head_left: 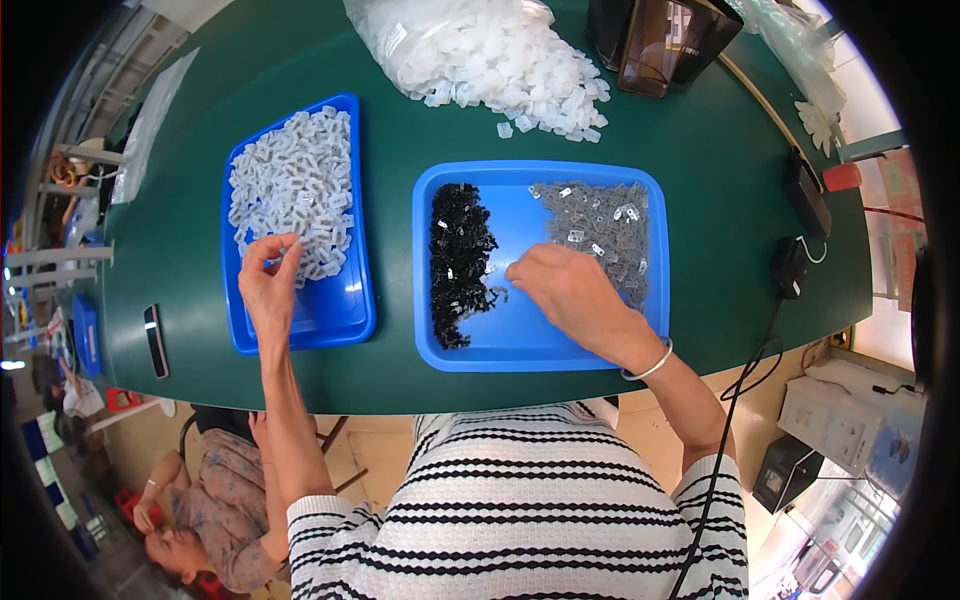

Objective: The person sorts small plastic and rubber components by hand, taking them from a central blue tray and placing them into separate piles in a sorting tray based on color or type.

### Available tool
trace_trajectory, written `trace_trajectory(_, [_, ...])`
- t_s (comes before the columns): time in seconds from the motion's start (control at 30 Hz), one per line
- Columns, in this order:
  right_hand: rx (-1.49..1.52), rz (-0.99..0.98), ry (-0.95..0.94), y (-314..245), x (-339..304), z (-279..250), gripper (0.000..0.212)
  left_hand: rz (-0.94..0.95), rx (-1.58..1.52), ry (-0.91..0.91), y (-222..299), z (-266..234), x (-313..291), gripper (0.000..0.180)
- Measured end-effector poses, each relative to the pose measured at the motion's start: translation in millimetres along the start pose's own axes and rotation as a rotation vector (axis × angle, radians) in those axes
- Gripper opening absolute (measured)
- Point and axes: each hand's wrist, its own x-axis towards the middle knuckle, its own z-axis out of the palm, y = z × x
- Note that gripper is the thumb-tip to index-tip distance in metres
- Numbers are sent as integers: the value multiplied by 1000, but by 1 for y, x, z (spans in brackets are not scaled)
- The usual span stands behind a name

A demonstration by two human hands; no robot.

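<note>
Over the near part of the dark blue tray (340, 335) on the left, my left hand (268, 285) is closed in a pinch. Beside its fingertips lies a heap of small whitish plastic pieces (300, 175). My right hand (580, 295) reaches over the middle of the lighter blue tray (520, 355), thumb and finger pinched together. Its fingertips are next to a strip of small black pieces (458, 265) along the tray's left side. Small grey translucent pieces (605, 225) fill the right side, partly behind my hand. Anything between either hand's fingertips is too small to make out.
A clear bag (385, 35) spills white translucent pieces (510, 75) at the back of the green table (390, 130). Dark bins (660, 50) stand at back right. A phone (155, 340) lies at left; a black adapter (790, 268) with cable at right. Another person (225, 490) sits at lower left.
</note>
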Motion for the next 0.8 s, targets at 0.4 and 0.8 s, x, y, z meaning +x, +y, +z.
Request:
trace_trajectory(0.4, [-288,-206,-96,-13,-9,15,11,311,27,-245,84,73,26,15])
trace_trajectory(0.8, [-528,-169,-145,-22,-17,7,12,635,341,-414,115,211,60,20])
